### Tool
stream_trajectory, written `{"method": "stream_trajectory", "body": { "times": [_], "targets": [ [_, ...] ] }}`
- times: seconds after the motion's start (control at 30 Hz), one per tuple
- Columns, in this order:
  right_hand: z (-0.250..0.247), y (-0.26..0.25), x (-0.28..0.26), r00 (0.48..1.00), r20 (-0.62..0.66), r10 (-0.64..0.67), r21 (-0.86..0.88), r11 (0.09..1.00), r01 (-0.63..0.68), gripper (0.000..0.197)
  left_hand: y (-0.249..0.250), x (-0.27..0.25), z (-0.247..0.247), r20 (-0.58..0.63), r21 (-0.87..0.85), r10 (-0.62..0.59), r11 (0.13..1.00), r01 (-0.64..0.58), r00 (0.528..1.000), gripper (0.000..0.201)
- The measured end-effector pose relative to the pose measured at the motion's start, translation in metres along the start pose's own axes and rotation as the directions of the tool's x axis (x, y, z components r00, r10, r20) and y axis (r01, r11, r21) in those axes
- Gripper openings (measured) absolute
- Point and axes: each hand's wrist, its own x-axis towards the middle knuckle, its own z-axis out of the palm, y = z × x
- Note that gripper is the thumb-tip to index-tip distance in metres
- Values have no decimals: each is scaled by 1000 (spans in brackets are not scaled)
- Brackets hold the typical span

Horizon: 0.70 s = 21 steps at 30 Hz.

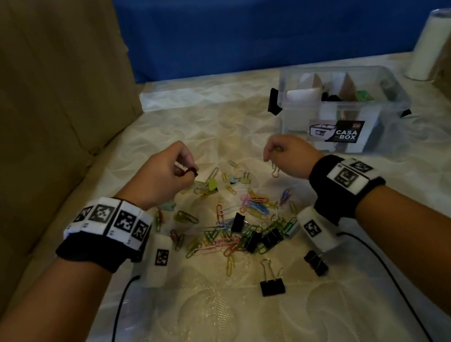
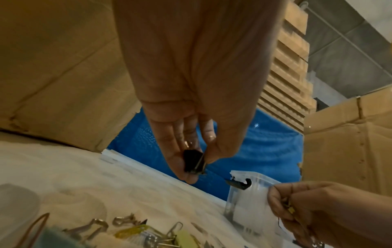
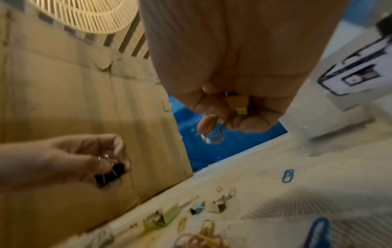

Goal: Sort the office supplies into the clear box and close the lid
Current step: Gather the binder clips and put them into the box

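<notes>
My left hand (image 1: pixel 178 166) hovers above the far left of the clip pile and pinches a black binder clip (image 2: pixel 194 161), also seen as the black binder clip (image 3: pixel 110 174). My right hand (image 1: pixel 277 151) hangs over the pile's far right, fingers curled round a yellow binder clip (image 3: pixel 240 104) with its wire loop hanging down. Coloured paper clips (image 1: pixel 228 230) and black binder clips (image 1: pixel 271 284) lie scattered on the cloth between my wrists. The clear box (image 1: pixel 342 109) stands open at the back right, with cardboard dividers and some items inside.
Brown cardboard walls (image 1: pixel 29 114) close in the left and right sides, with a blue sheet (image 1: pixel 280 6) at the back. A white cylinder (image 1: pixel 432 43) leans at the far right. A clear flat sheet (image 1: pixel 205 90) lies at the back centre. Wrist cables trail near the front.
</notes>
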Motion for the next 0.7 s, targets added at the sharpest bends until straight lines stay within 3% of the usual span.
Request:
{"method": "stream_trajectory", "body": {
  "times": [0.1, 0.2, 0.27, 0.4, 0.6, 0.67, 0.7],
  "targets": [
    [11, -14, 16, 988, 155, 25, -146, 989, -2, 16, -3, 4, -2, 24, 42, -27, 999, 26, 999, 15],
    [24, -20, 29, 945, 305, 115, -458, 888, 40, 27, -3, 10, 2, 25, 96, -74, 993, 71, 997, 11],
    [35, -19, 34, 924, 367, 108, -531, 840, 112, 27, -1, 17, 5, 64, 128, -136, 984, 127, 989, 14],
    [45, -15, 36, 914, 396, 90, -538, 829, 152, 20, 4, 32, 16, 149, 282, -208, 946, 160, 967, 28],
    [34, -5, 35, 888, 391, 244, -602, 797, 46, 23, 1, 47, 40, 184, 491, -198, 867, 84, 963, 40],
    [26, -2, 29, 887, 410, 215, -444, 896, -12, 32, 0, 50, 47, 228, 549, -207, 835, 50, 952, 48],
    [22, 1, 24, 887, 415, 202, -278, 957, -88, 29, 0, 50, 49, 239, 573, -207, 819, 34, 949, 50]
  ]
}}
